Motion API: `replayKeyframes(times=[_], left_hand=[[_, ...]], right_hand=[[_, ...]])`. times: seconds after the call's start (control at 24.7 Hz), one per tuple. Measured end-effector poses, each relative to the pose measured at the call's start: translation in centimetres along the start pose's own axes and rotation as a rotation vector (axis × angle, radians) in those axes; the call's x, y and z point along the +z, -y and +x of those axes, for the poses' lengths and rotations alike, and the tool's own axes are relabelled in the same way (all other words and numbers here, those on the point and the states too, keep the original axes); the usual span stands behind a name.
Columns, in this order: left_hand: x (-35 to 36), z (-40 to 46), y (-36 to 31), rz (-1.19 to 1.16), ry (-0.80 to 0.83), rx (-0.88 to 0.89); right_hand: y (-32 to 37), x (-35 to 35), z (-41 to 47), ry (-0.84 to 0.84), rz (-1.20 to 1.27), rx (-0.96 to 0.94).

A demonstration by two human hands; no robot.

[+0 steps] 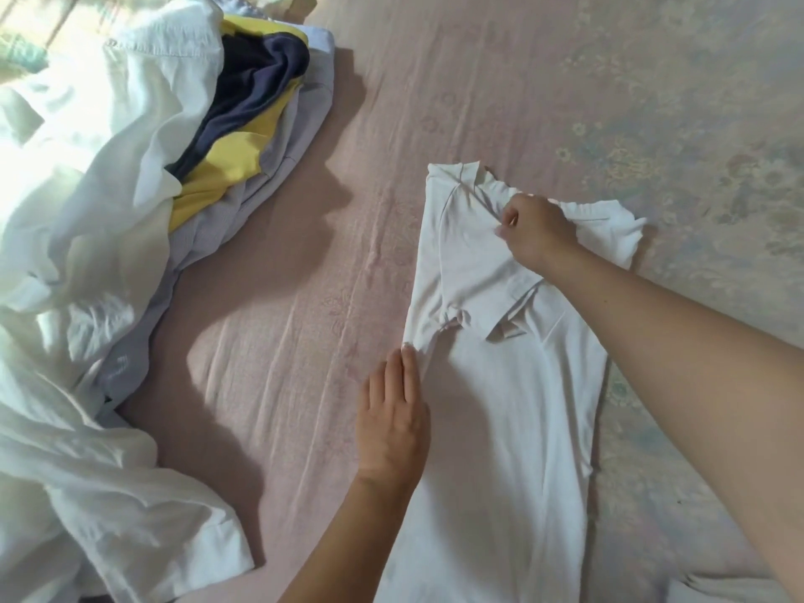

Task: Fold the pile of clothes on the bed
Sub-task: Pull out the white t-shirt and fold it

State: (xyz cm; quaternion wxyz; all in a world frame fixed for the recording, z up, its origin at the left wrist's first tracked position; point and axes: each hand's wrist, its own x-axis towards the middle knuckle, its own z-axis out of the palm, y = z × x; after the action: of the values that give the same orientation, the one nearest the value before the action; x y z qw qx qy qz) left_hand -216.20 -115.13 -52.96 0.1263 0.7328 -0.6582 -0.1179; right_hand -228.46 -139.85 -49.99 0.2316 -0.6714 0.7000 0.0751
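Note:
A white polo shirt [513,411] lies lengthwise on the pink bedsheet [283,341], its sides folded inward and a sleeve folded over its chest. My right hand [537,232] pinches the fabric near the collar and shoulder at the shirt's far end. My left hand [393,420] rests flat, fingers together, on the shirt's left edge beside the armpit fold. The pile of clothes [108,211] sits at the left: white garments on top, with a navy piece [252,93], a yellow piece [226,167] and pale lilac fabric [304,115] beneath.
The bed continues to the right and far side with a faded floral pattern [696,145]. A white garment's hem [209,554] spreads toward the near left. Sunlight brightens the upper left corner.

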Motion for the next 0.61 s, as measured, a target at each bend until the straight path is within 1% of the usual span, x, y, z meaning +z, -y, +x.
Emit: replayKeyframes(times=[0.08, 0.16, 0.24, 0.28, 0.36, 0.45, 0.53, 0.57, 0.61], left_hand=[[-0.6, -3.1, 1.0, -0.070, 0.024, -0.026], [-1.6, -6.2, 1.6, -0.211, 0.162, -0.173], [-2.6, -8.7, 1.9, -0.327, 0.269, -0.354], [-2.8, -10.1, 2.0, -0.341, 0.310, -0.422], [-3.2, -12.6, 2.4, -0.308, 0.365, -0.493], [-3.7, -15.0, 2.9, -0.313, 0.371, -0.554], [-4.4, -17.3, 3.2, -0.344, 0.358, -0.588], [-4.5, -18.5, 3.5, -0.327, 0.311, -0.556], [-4.7, -19.9, 3.8, -0.275, 0.268, -0.467]], right_hand=[[-0.1, 0.4, -1.6, -0.120, -0.026, -0.057], [-0.5, 2.9, -5.7, -0.187, -0.153, -0.187], [-2.0, 6.7, -12.2, -0.165, -0.172, -0.299], [-2.9, 8.5, -16.4, -0.126, -0.169, -0.306], [-4.6, 12.2, -24.8, -0.108, -0.134, -0.291], [-6.3, 15.2, -32.1, -0.076, -0.138, -0.273], [-8.7, 17.8, -37.7, -0.004, -0.173, -0.279], [-10.0, 18.3, -39.4, 0.011, -0.184, -0.284], [-11.1, 18.5, -40.6, 0.011, -0.196, -0.287]])
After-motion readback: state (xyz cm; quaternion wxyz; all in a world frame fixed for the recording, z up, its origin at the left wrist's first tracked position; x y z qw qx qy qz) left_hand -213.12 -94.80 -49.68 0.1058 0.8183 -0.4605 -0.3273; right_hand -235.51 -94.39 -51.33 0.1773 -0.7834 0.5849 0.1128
